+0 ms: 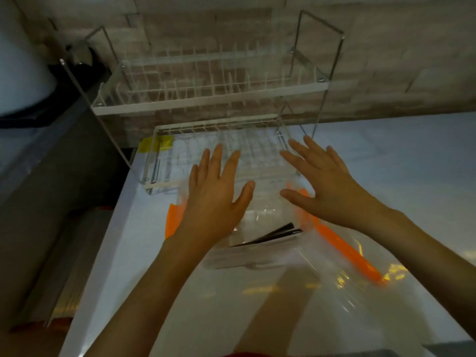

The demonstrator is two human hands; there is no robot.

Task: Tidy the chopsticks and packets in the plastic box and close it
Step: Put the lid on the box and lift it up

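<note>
A clear plastic box (257, 253) with orange side clips (334, 240) lies on the white counter, blurred by motion. Dark chopsticks (270, 234) show through it, lying slantwise on pale packets (247, 258). My left hand (213, 199) hovers flat with fingers spread over the box's left far part. Over the right far part, my right hand (324, 186) is spread the same way. Neither hand grips anything. Whether the palms touch the lid I cannot tell.
A two-tier white wire dish rack (219, 104) stands just behind the box against the brick-pattern wall, its lower tray (164, 161) close to my fingertips. The counter's left edge (103, 240) drops to a dark floor. Yellow tape (145, 145) marks the rack's left corner.
</note>
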